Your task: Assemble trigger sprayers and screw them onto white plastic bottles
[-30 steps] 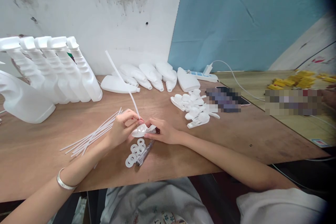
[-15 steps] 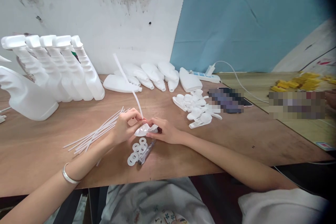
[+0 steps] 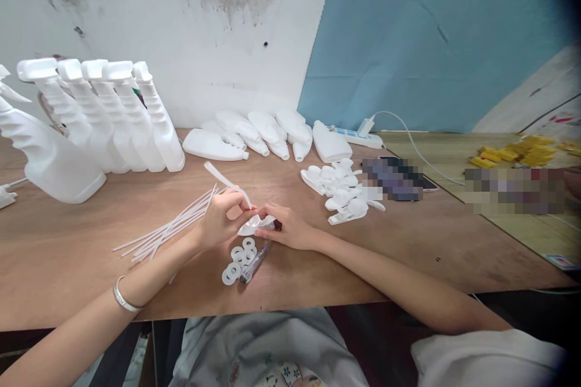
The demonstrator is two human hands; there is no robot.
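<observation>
Between my two hands is a white plastic spray head (image 3: 249, 227), low over the wooden table. My left hand (image 3: 226, 216) is closed, pinching a thin white tube (image 3: 227, 181) near its lower end, right at the spray head. The tube's free end leans away to the upper left. Fingers of my right hand (image 3: 285, 227) are wrapped round the spray head's other side and hide part of it. Just below lie several flat white ring washers (image 3: 233, 270) and a screwdriver with a clear handle (image 3: 254, 263). A bundle of white tubes (image 3: 170, 227) lies beside my left forearm.
White spray bottles (image 3: 104, 121) stand at the left; more bottles (image 3: 254, 130) lie along the wall. A pile of white spray heads (image 3: 347, 190) is at the right, near a phone (image 3: 426, 181) and a power strip (image 3: 356, 136). Yellow pieces (image 3: 517, 150) lie farther right.
The tube's free end has swung down and now slants low to the left. Both hands stay closed at the spray head. The whole view has shifted slightly.
</observation>
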